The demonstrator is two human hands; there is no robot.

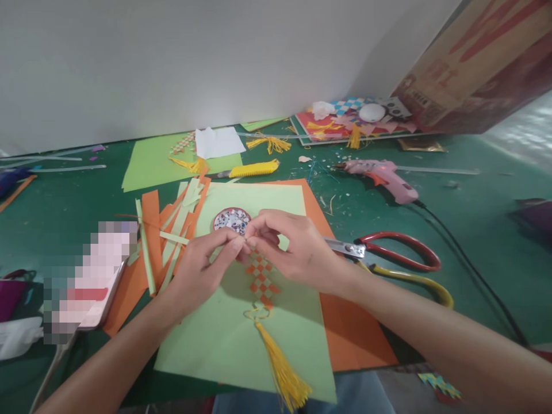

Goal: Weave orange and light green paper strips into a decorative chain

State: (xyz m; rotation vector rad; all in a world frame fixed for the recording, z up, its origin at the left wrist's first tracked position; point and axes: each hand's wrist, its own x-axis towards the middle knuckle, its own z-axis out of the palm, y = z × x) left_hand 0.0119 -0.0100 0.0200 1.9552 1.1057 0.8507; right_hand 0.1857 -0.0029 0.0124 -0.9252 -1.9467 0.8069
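Currently pinched narrow, left hand (202, 261) and right hand (302, 247), thumb to forefinger on both, tips nearly meeting. Something thin maybe in the pinch; too small and covered to tell what, or whether joined to the weave.

Just below the tips, on the wearer's side and slightly to the right: woven orange-and-green paper piece (262, 284). Long axis running away from the pinch toward the wearer, slightly rightward at the near end. Top end partly hidden by fingers. Right hand nearer, with fingers right over that end; left hand off to the side, tips only.

At the weave's near end: looped yellow cord (257, 315), then yellow tassel (282, 368), slanting right, ends just past the near edge of light green sheet (194, 345).

Just beyond the fingertips, partly behind them: round dish of small shiny bits (230, 219).

Farther out: orange sheet (356, 339) under the green one; scissors (357, 250) beside the right forearm, handles outward; loose paper strips (150, 221) to the left; yellow cutter (254, 169) ahead; pink glue gun (390, 178) ahead-right, nozzle pointing left.
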